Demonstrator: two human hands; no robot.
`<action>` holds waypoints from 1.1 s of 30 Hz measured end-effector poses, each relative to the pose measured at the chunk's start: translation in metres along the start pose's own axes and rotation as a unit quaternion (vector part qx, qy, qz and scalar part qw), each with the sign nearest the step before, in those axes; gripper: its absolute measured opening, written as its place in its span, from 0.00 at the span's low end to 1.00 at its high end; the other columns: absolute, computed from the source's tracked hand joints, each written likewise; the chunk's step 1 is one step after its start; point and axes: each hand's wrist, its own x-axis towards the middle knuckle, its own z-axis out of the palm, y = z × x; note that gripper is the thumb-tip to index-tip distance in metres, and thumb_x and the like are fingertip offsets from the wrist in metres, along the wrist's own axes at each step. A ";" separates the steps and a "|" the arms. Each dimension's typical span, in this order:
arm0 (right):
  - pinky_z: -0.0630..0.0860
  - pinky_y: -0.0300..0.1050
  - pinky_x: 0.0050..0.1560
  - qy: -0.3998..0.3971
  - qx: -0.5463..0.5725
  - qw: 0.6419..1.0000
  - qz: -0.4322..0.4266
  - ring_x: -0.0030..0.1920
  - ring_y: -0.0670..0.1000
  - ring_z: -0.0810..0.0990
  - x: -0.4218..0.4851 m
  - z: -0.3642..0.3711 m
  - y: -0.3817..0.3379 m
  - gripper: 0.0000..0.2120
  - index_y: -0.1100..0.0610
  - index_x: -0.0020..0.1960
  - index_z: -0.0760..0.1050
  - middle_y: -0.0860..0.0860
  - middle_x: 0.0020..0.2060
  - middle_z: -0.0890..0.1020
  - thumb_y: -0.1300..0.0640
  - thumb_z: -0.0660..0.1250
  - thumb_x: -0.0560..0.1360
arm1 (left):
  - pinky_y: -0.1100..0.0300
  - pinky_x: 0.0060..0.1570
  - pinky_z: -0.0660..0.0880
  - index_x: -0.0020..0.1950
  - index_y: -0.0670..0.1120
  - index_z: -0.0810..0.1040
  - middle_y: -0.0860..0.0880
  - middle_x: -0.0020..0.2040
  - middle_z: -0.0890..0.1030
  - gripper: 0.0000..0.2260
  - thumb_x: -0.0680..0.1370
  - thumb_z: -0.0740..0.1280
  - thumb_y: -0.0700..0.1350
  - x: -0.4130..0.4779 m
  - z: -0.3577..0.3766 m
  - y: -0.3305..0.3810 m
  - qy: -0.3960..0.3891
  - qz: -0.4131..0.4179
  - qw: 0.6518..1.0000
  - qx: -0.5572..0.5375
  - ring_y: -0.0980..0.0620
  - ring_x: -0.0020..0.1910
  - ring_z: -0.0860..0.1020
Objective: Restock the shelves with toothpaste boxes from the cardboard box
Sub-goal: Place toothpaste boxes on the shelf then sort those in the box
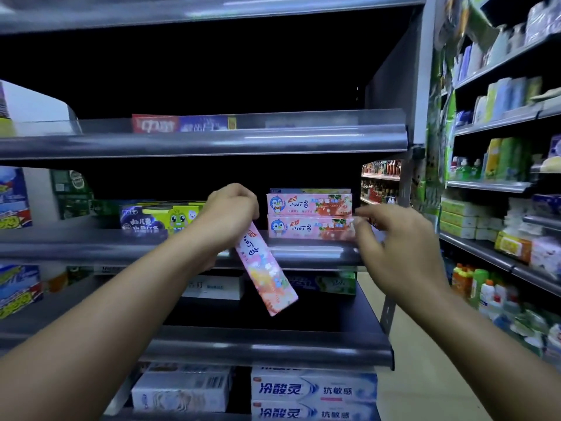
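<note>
My left hand [230,214] grips the top end of a pink toothpaste box [267,278], which hangs tilted down to the right in front of the middle shelf [121,247]. Two matching pink boxes [309,217] lie stacked on that shelf, just right of my left hand. My right hand [400,247] reaches in with its fingers spread at the right end of the stack, and its fingertips are blurred there. The cardboard box is out of view.
Purple and green children's toothpaste boxes [161,220] sit left of the stack. A red and blue box [182,123] lies on the shelf above. White boxes [312,390] fill the bottom shelf. Stocked shelves [501,183] line the aisle to the right.
</note>
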 end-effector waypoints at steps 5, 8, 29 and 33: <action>0.76 0.49 0.38 0.004 0.127 0.992 -0.017 0.39 0.46 0.81 -0.040 -0.023 -0.031 0.13 0.47 0.50 0.82 0.42 0.39 0.83 0.40 0.65 0.77 | 0.58 0.32 0.68 0.36 0.52 0.72 0.55 0.31 0.75 0.08 0.71 0.62 0.39 -0.008 0.005 0.002 0.076 -0.004 0.973 -0.219 0.53 0.29 0.73; 0.82 0.57 0.41 -0.116 0.321 0.926 0.162 0.39 0.50 0.84 -0.040 -0.019 -0.041 0.21 0.45 0.50 0.81 0.46 0.41 0.84 0.31 0.73 0.66 | 0.58 0.32 0.70 0.42 0.47 0.69 0.52 0.26 0.73 0.08 0.76 0.61 0.34 -0.013 0.017 0.007 0.083 -0.040 0.939 -0.332 0.52 0.26 0.73; 0.82 0.50 0.48 -0.121 0.056 0.975 0.177 0.42 0.51 0.84 0.046 0.014 0.003 0.17 0.54 0.57 0.84 0.50 0.44 0.86 0.48 0.79 0.71 | 0.46 0.57 0.80 0.54 0.45 0.79 0.44 0.49 0.84 0.24 0.60 0.81 0.42 0.038 0.024 0.003 0.000 -0.038 0.999 0.035 0.42 0.52 0.83; 0.80 0.47 0.48 -0.090 0.077 0.975 0.188 0.41 0.47 0.82 0.051 0.010 0.004 0.23 0.57 0.55 0.83 0.45 0.35 0.83 0.46 0.82 0.66 | 0.44 0.53 0.81 0.41 0.42 0.86 0.43 0.42 0.86 0.18 0.57 0.81 0.51 0.037 0.019 0.001 -0.048 -0.025 0.994 0.100 0.42 0.45 0.84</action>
